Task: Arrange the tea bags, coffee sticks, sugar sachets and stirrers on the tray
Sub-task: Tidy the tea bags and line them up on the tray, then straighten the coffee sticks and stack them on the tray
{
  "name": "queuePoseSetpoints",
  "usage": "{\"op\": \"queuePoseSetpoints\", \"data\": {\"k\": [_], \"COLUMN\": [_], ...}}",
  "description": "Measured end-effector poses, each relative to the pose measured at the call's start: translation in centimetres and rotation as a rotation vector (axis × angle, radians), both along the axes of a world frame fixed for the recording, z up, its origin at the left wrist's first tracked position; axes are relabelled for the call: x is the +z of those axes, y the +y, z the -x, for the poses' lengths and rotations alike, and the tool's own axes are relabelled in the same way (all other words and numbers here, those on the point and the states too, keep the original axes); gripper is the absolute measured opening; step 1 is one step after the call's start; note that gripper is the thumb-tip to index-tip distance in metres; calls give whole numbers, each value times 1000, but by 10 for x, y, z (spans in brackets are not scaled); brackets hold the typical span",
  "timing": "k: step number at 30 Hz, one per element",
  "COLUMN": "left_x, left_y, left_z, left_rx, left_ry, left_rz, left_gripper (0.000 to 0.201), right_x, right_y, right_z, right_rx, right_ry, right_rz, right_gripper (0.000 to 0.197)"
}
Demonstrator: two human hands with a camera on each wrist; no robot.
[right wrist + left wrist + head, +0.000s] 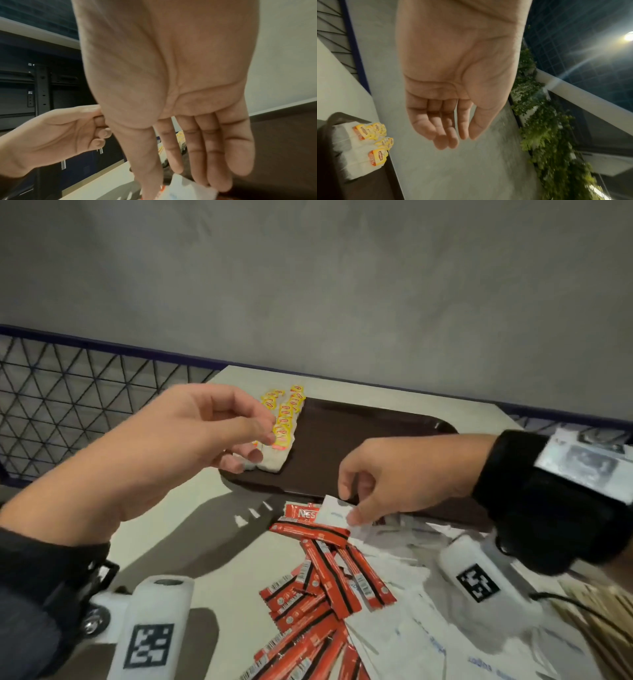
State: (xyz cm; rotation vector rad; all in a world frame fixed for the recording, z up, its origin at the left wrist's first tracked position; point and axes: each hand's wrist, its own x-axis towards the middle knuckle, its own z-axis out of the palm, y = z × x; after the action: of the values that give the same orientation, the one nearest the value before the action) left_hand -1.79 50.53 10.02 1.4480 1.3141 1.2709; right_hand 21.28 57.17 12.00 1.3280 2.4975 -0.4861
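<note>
A dark brown tray (pixel 359 446) lies on the pale table. Tea bags (pixel 284 419) with yellow tags sit in rows at its left end, also seen in the left wrist view (pixel 359 148). My left hand (pixel 260 440) hovers right beside them, fingers loosely curled and empty (pixel 464 138). My right hand (pixel 346 508) pinches a white sugar sachet (pixel 334 513) between thumb and fingertips, just in front of the tray's near rim and above the piles (pixel 185 189). Red coffee sticks (pixel 325 587) lie heaped on the table, white sugar sachets (pixel 411 594) to their right.
Wooden stirrers (pixel 599 621) lie at the lower right edge. A grey wall rises behind the table, and a wire mesh panel (pixel 68 392) stands at the left. Most of the tray's brown surface (pixel 283 148) right of the tea bags is bare.
</note>
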Motion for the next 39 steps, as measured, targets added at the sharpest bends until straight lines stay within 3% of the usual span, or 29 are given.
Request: {"op": "queuePoseSetpoints", "data": {"k": [2,4,9,13,16,21,24,27,30,34,39], "left_x": [2,3,1,-9,-13,-3,13,22,19,6,-5], "left_y": [4,10,15,15,16,14,13,11,11,17,20], "left_z": [-14,-28,-60,-68,-64,-58,-56,-59,-64,-62,-60], "left_rx": [-64,-157,-342,-320,-271,-226,-153,-89,-113,-174,-283], "left_ry": [166,443,1134,1365,1424,1304,1070,685,424,185,11], "left_rz": [30,80,236,289,322,309,214,152,84,100,237], "left_gripper": [6,8,28,26,26,23,13,11,15,16,28], "right_x": [-9,-19,-33,-32,-30,-36,-33,-32,-33,-32,-28], "right_y": [-11,-18,-38,-56,-74,-88,-83,-76,-72,-66,-56], "right_z": [-12,-20,-36,-38,-34,-35,-43,-51,-56,-61,-67], "right_rx": [-3,2,8,28,63,132,76,5,-39,-62,-279], "right_ry": [37,93,128,181,188,138,240,414,546,666,1083], "right_rz": [-18,-29,-102,-216,-155,-187,-170,-151,-71,156,216], "right_gripper": [24,22,29,33,47,32,24,5,5,8,11]}}
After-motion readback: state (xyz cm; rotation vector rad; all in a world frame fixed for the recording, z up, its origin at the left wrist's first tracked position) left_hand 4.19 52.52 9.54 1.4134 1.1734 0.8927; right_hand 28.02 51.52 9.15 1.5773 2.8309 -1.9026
